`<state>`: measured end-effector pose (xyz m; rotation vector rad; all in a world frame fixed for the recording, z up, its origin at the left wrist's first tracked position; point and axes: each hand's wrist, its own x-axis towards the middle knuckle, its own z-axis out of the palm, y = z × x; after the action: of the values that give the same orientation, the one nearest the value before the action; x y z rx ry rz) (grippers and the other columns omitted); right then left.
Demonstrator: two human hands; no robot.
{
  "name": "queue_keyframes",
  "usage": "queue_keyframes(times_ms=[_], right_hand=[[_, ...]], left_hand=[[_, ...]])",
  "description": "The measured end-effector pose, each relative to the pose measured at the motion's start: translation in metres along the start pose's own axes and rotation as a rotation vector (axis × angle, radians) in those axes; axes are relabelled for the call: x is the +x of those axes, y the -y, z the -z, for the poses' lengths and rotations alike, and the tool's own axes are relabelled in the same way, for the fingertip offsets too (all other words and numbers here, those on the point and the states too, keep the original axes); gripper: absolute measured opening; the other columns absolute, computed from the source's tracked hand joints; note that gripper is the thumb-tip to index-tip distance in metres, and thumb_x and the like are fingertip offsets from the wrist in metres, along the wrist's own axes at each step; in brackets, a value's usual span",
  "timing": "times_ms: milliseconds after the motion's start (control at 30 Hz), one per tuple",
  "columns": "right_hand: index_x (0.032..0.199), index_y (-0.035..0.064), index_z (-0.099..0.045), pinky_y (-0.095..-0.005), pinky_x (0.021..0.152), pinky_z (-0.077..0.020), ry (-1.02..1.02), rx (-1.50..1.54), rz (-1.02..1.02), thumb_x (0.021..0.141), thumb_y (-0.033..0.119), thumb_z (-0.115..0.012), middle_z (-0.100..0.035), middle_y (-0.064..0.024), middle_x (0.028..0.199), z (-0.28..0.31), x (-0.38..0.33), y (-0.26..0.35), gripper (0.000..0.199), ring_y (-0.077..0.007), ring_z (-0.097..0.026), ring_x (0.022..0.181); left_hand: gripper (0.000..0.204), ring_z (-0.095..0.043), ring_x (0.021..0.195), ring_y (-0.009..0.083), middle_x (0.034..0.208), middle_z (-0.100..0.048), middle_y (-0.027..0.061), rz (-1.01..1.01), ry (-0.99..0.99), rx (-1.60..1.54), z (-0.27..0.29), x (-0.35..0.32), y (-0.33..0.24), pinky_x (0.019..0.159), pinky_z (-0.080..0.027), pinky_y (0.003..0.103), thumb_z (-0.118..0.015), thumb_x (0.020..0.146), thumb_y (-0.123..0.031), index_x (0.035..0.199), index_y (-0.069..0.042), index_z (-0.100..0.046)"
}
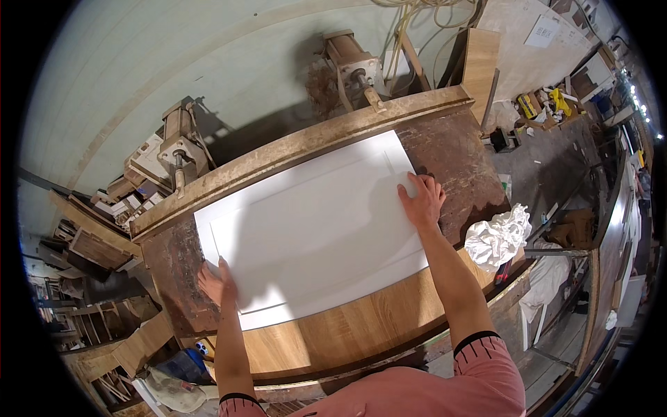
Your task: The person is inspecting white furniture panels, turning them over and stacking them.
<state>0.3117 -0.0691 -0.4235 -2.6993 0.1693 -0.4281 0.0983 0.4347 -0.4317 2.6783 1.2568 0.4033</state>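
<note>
A white cabinet door (316,215) with a recessed middle lies flat, slightly tilted across a worn brown workbench (170,278). My left hand (218,283) grips its left short edge near the front corner, the thumb on the top face and the fingers over the side. On the opposite short edge, my right hand (424,198) holds on farther back, thumb on the face and fingers bent round the edge. The undersides of both grips are hidden. Along the front of the bench, a wood-grain board (347,320) lies partly under the door.
Behind the door runs a dusty wooden rail (299,142), with two clamp cylinders (347,59) (182,139) at it. Crumpled white cloth (497,238) sits at the bench's right end. Scrap wood (97,243) is piled at left; a cluttered rack (594,292) stands at right.
</note>
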Motion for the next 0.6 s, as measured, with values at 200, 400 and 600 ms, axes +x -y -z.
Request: queue_keyframes(times_ms=[200,400,600], right_hand=[[0.121,0.0216,-0.07,-0.0517,0.108,-0.0312,0.001,-0.003,-0.005,0.083,0.043,-0.074,-0.06,-0.0013,0.119,-0.0001,-0.0005,0.0,0.044,-0.0251,-0.052,0.116],[0.121,0.0217,-0.07,-0.0515,0.107,-0.0317,0.002,-0.008,-0.003,0.083,0.043,-0.074,-0.06,-0.0013,0.119,-0.0003,-0.0007,-0.0003,0.044,-0.0251,-0.052,0.116],[0.122,0.0217,-0.069,-0.0496,0.107,-0.0321,-0.003,0.0,-0.004,0.083,0.041,-0.074,-0.059,-0.0006,0.118,0.0019,-0.0024,0.0012,0.043,-0.0247,-0.051,0.117]], left_hand=[[0.069,-0.042,0.131,0.0388,0.138,-0.051,0.0202,0.017,0.011,-0.001,0.0016,-0.001,-0.0027,0.114,-0.031,0.051,-0.058,0.094,-0.052,0.137,0.001,-0.054],[0.07,-0.041,0.132,0.0389,0.138,-0.05,0.0203,0.019,0.026,0.004,0.002,-0.001,-0.0021,0.115,-0.03,0.051,-0.058,0.093,-0.054,0.137,0.001,-0.053],[0.072,-0.042,0.132,0.0392,0.138,-0.05,0.0201,0.014,0.013,0.03,-0.002,-0.0013,0.0011,0.115,-0.03,0.051,-0.057,0.094,-0.056,0.137,0.001,-0.053]])
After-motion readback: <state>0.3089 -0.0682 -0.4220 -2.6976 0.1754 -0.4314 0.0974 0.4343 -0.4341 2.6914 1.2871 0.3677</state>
